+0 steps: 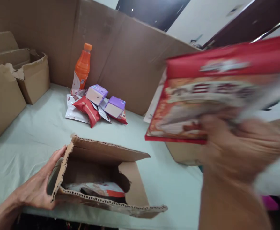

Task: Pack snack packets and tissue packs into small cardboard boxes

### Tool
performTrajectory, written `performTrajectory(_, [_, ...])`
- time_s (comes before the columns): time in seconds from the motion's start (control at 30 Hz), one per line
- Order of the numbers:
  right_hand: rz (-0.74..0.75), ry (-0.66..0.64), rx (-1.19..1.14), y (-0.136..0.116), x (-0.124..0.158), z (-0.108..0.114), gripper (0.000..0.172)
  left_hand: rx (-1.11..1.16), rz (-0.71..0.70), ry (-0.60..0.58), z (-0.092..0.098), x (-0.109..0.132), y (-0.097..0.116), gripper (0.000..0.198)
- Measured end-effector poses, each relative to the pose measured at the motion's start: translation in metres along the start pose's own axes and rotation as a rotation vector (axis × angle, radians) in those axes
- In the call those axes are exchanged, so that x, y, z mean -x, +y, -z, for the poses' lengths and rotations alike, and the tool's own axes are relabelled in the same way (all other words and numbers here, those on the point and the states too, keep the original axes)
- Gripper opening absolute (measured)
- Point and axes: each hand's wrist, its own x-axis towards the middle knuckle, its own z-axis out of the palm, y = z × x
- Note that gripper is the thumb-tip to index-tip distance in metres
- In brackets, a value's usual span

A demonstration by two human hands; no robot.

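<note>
My left hand (pixel 40 185) grips the left end of an open cardboard box (pixel 111 150) near the table's front edge, thumb and fingers spread around its wall. Inside the box lies a flat package (pixel 104 189) in white, orange and dark colours, partly hidden by the near flap. Raised at the right, my right hand (pixel 235 147) is closed on a large red food packet (pixel 190 99) with printed lettering. Motion blurs both the hand and the packet. Behind the packet's left edge, a pale strip shows; I cannot tell what it belongs to.
An orange drink bottle (pixel 82 68) stands by the tall cardboard wall (pixel 135 57). In front of it are purple-and-white cartons (pixel 97 94), a red packet (pixel 89 110) and a white packet (pixel 75 110). Torn-edged cardboard boxes (pixel 34 78) stand at left; another box (pixel 185 153) is behind my right hand.
</note>
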Motion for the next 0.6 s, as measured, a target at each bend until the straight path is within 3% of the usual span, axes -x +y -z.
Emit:
performTrajectory(0.07, [0.049, 0.032, 0.082, 0.007, -0.007, -0.023, 0.027, 0.002, -0.005, 0.006, -0.001, 0.000, -0.002, 0.118])
performTrajectory(0.2, [0.062, -0.374, 0.033, 0.028, 0.005, -0.079, 0.023, 0.007, 0.000, -0.044, 0.002, -0.002, 0.001, 0.117])
performTrajectory(0.27, [0.031, -0.485, 0.035, 0.044, 0.010, -0.105, 0.023, 0.003, 0.007, -0.052, 0.004, -0.003, 0.005, 0.117])
performTrajectory(0.37, [-0.023, -0.389, 0.020, 0.064, 0.006, -0.127, 0.027, -0.004, 0.021, -0.051, 0.004, -0.004, 0.007, 0.117])
performTrajectory(0.47, [-0.040, -0.223, -0.032, 0.059, -0.002, -0.116, 0.028, 0.026, 0.039, -0.069, 0.004, -0.003, 0.007, 0.112])
performTrajectory(0.6, [-0.004, -0.176, -0.199, 0.000, 0.013, -0.065, 0.014, 0.071, 0.066, -0.054, 0.004, 0.001, 0.002, 0.116])
